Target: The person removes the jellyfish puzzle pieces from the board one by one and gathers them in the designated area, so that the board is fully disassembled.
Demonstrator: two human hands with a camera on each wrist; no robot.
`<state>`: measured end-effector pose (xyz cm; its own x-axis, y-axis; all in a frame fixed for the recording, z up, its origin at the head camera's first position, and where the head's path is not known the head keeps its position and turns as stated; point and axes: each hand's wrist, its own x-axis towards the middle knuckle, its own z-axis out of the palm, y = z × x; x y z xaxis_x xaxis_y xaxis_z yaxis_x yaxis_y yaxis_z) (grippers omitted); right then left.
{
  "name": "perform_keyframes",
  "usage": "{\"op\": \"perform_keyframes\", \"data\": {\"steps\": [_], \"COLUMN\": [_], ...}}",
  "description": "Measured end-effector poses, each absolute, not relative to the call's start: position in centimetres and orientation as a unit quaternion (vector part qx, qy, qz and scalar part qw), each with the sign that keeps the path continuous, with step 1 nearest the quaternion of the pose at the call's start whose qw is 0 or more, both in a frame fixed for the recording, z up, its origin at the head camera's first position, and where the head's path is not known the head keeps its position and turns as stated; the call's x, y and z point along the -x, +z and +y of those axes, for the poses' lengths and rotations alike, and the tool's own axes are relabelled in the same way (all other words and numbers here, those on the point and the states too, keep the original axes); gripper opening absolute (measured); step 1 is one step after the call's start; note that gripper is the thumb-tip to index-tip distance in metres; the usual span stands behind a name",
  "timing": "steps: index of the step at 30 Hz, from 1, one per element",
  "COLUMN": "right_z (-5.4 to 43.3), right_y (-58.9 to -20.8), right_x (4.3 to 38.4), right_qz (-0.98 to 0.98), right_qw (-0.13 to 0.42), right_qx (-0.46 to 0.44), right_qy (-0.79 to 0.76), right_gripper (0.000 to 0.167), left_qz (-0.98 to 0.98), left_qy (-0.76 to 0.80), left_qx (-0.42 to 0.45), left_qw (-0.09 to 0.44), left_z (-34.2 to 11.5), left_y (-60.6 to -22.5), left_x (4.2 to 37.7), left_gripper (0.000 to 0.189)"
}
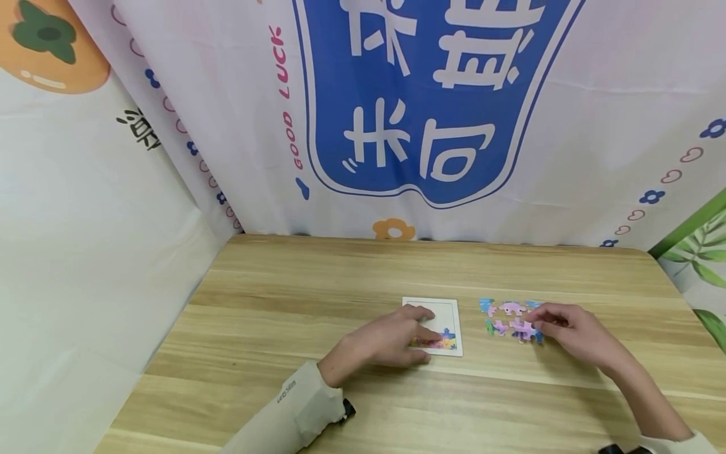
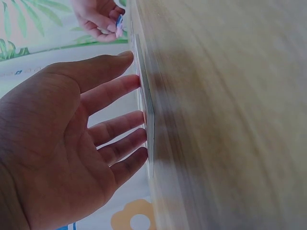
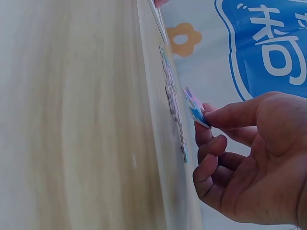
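Note:
My left hand rests its spread, nearly straight fingertips on a white-framed puzzle board. Along the board's near edge lies a strip of joined, colourful jigsaw pieces, partly covered by the fingers. In the left wrist view the fingertips touch the face of the thin board. To the right, my right hand is just over a group of loose jigsaw pieces. Between its thumb and index finger it pinches a blue and pink jigsaw piece, held off the table in the right wrist view.
Both the board and the loose pieces lie on a wood-grain table. A printed white curtain with a blue sign hangs behind the table's far edge. A white cloth wall stands at the left.

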<state>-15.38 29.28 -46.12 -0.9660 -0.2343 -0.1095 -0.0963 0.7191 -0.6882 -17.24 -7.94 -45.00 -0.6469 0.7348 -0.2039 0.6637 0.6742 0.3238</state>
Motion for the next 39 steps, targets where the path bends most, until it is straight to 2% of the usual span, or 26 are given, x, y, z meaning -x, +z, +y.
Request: {"op": "perform_keyframes", "data": {"steps": [21,33,39], "right_z": [30.7,30.8,30.9], "right_y": [-46.2,-46.7,-46.7], "right_x": [15.5,15.9,15.7], "right_qz": [0.932,0.948,0.948], "right_qw": [0.103,0.075,0.075], "right_qx": [0.078,0.093,0.097], "right_qy": [-0.339,-0.295,-0.294], "right_gripper": [0.019,0.019,0.013], "left_qz": [0.901,0.902,0.902], "left_qy": [0.112,0.111,0.116], "left_qx": [-0.388,-0.387,-0.384], "left_qw": [0.158,0.158,0.161], "left_z": [-7.9,-8.0,-7.9], "left_y": [-45.0,-45.1,-45.1], "left_x": [17.2,17.2,17.2], "left_gripper": [0.046,0.045,0.045]}}
